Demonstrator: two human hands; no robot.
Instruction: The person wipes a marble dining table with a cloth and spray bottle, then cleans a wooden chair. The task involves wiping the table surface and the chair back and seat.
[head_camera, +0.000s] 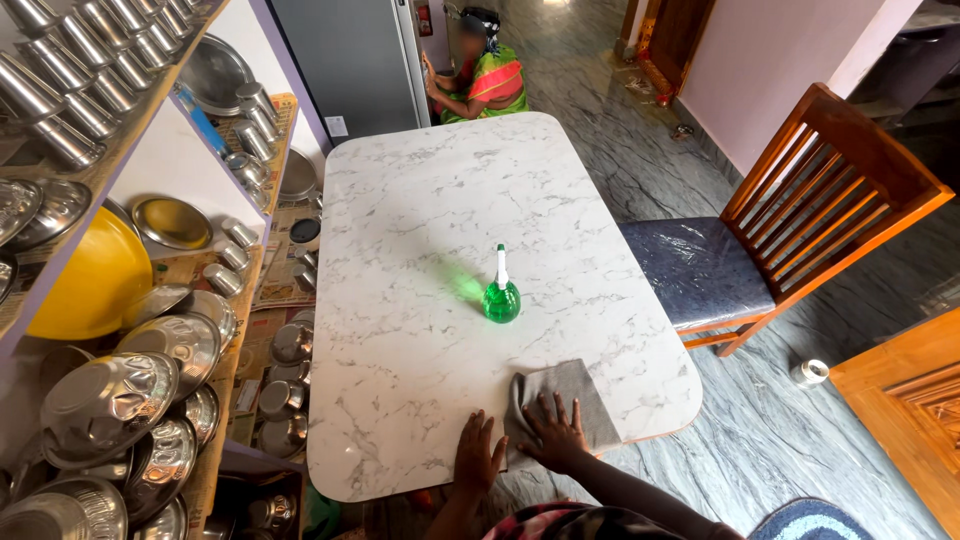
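My right hand (553, 435) lies flat with fingers spread on a grey cloth (577, 393) at the near edge of the white marble-patterned table (430, 200). Beside it, my left hand (477, 456) rests palm down on the bare tabletop, fingers apart, touching the cloth's left edge. A green bottle with a white nozzle (501, 292) stands upright near the table's middle, well beyond both hands.
Shelves of steel pots, plates and cups (130, 330) run along the left. A wooden chair with a blue seat (770, 240) stands at the right. A person in green sits on the floor (485, 80) beyond the far end. A small steel cup (810, 372) is on the floor.
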